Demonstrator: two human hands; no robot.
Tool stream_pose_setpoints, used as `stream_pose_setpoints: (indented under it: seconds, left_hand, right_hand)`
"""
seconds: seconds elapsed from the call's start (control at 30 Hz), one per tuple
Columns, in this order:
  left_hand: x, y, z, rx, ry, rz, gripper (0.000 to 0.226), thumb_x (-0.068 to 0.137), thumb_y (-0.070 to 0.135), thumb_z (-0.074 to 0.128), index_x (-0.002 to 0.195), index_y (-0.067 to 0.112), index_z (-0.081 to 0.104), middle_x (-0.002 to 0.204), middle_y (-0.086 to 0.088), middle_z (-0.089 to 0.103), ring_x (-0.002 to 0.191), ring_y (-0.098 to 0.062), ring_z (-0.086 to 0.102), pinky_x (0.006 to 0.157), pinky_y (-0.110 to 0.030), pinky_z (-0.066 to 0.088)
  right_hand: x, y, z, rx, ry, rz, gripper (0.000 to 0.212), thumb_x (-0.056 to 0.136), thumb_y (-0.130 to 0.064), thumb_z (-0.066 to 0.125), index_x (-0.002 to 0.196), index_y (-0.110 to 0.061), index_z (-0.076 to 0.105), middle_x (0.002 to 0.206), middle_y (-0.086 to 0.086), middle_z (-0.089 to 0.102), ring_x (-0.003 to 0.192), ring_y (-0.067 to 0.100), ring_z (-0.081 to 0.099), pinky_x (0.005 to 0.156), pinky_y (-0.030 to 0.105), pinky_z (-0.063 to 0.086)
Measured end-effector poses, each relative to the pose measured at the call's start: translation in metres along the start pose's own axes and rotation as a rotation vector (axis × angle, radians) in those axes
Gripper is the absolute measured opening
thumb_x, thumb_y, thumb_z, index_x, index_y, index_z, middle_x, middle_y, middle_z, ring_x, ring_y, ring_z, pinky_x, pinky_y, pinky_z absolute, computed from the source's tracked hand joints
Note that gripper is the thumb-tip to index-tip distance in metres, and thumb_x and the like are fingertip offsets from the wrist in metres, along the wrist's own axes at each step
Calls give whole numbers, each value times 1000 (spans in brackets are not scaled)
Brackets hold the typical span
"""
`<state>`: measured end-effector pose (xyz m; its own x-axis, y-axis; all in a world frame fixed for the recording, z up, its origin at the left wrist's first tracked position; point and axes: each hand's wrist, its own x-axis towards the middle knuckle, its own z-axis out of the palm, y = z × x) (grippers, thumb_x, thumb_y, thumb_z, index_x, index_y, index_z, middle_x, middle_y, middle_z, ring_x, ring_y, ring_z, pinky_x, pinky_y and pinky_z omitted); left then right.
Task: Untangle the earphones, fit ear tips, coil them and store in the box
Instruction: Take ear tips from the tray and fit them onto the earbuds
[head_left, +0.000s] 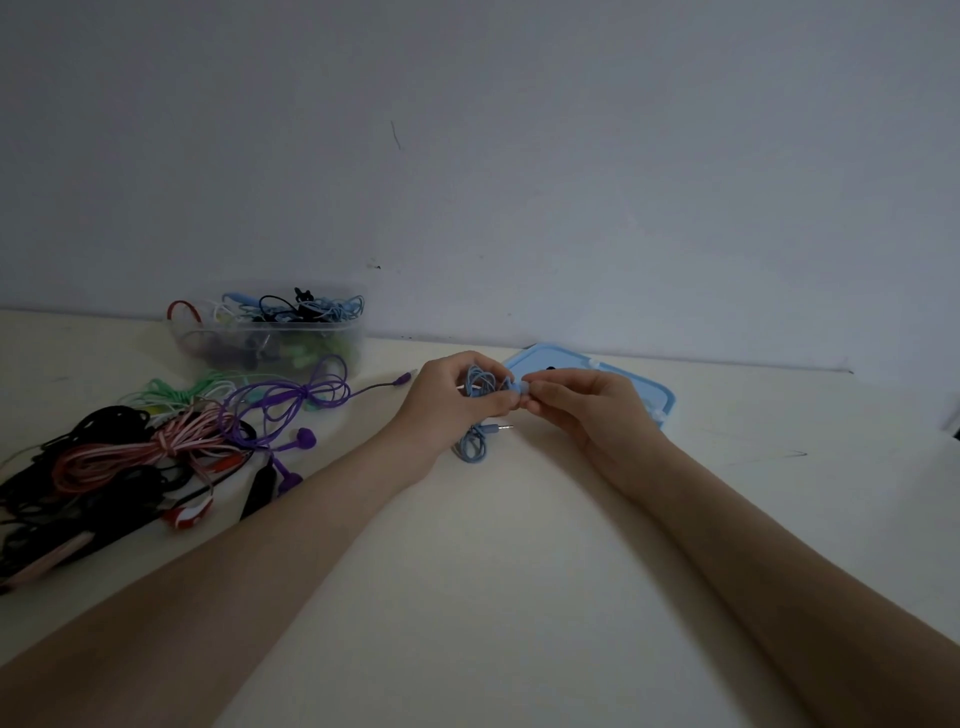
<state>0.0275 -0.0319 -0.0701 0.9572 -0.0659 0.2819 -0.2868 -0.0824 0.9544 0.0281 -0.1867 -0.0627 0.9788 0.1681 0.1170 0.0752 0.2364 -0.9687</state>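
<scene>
Against a bare grey wall, over a cream table (519, 545), the left hand (447, 400) grips thin, limp blue wired earphones (480, 387) while the right hand (576, 402) pinches their small earbud (521, 389), likely the firmest, least slippery hold.

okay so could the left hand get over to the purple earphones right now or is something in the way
Probably not at once. The left hand grips the blue earphones, which the right hand pinches too, so it would have to let go first. Otherwise the path looks free: the purple earphones lie on open table just left of it.
</scene>
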Motion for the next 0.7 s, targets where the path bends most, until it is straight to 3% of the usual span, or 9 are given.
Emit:
stream_pose_setpoints:
  seconds: [0.1, 0.4, 0.7]
  left_hand:
    - [0, 1, -1, 52, 12, 19, 21, 73, 5, 76, 76, 19, 60, 80, -2, 62, 70, -11, 59, 69, -22, 51]
    - [-1, 4, -1, 78, -17, 79, 21, 73, 6, 76, 75, 18, 59, 73, 5, 62, 59, 4, 56, 59, -12, 47]
    - [1, 0, -2, 41, 4, 31, 18, 76, 3, 72, 79, 16, 61, 76, -2, 64, 64, -7, 63, 67, -19, 52]
  right_hand:
    - [0, -1, -1, 25, 4, 14, 12, 85, 7, 55, 80, 4, 66, 74, 8, 71, 69, 11, 68, 72, 17, 55]
    - [1, -3, -3, 58, -35, 70, 11, 85, 5, 55, 86, 8, 66, 84, 13, 70, 76, 14, 69, 75, 18, 55]
    - [0, -1, 0, 25, -12, 15, 12, 84, 7, 57, 82, 1, 68, 79, 12, 71, 73, 15, 68, 72, 18, 55]
